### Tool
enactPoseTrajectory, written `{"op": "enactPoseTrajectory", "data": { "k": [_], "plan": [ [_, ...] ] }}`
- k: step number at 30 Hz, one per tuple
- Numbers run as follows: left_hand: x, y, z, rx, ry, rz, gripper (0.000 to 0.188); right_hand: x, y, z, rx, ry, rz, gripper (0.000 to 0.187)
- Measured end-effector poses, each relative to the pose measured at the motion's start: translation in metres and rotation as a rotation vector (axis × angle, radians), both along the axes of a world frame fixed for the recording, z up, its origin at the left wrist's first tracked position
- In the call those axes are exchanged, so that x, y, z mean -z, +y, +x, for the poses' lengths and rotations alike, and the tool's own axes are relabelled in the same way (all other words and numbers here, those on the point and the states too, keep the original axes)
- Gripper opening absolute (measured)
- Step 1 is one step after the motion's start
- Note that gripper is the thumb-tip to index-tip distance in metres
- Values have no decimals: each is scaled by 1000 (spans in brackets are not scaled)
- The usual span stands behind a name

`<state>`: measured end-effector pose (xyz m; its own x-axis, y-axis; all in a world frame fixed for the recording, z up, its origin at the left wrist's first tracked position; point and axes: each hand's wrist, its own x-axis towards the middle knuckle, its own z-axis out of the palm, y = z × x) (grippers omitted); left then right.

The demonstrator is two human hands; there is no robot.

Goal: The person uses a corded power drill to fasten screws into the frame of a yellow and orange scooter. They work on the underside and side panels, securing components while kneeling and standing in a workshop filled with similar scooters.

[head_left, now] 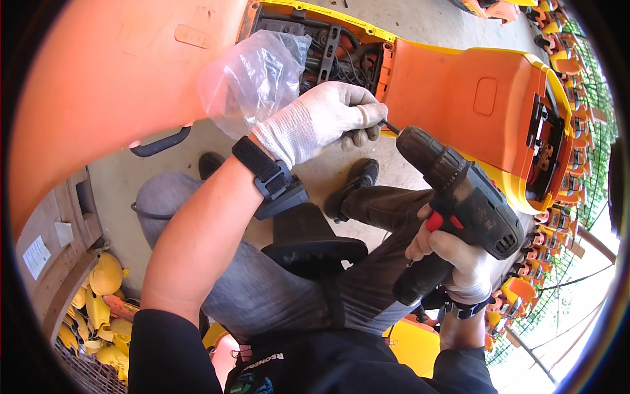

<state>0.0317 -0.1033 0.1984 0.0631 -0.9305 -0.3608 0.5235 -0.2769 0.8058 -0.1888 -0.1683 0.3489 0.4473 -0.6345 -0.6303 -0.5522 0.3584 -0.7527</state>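
Observation:
My right hand [459, 256], in a white glove, grips a black cordless drill [469, 190] by its handle, a finger at the red trigger. The drill tilts up and left, and a thin bit [392, 127] sticks out of its chuck. At the bit's end, my gloved left hand [335, 121] closes thumb and fingers in a pinch. Whether a small part such as a screw sits between them is hidden. A clear plastic bag [252, 79] lies beyond my left wrist, against a large orange plastic body [125, 85].
Dark parts and cables [344, 59] fill an open bay between the orange shell and another orange and yellow section [459, 98]. A black handle [161, 142] juts from the shell's lower edge. Yellow parts [98, 308] lie at lower left. Many orange units [567, 131] line the right side.

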Motion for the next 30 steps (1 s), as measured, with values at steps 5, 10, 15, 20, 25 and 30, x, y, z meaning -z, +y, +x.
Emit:
{"op": "enactPoseTrajectory", "data": {
  "k": [5,10,15,20,25,30],
  "plan": [
    [7,-4,-1,-16,11,8,23,9,-5,-8,-45,-40,-39,39],
    [12,-8,-1,-65,3,28,21,8,0,8,39,-71,-89,40],
    [12,-9,4,-46,-13,14,20,10,-14,-1,-59,-79,-6,39],
    [13,-9,2,-119,61,-3,24,7,-13,9,-61,-75,-86,39],
    [10,-8,5,-147,72,22,26,8,2,28,47,-114,-243,30],
    [13,-8,5,-134,35,20,28,7,-8,13,-30,-86,-60,39]
  ]
}}
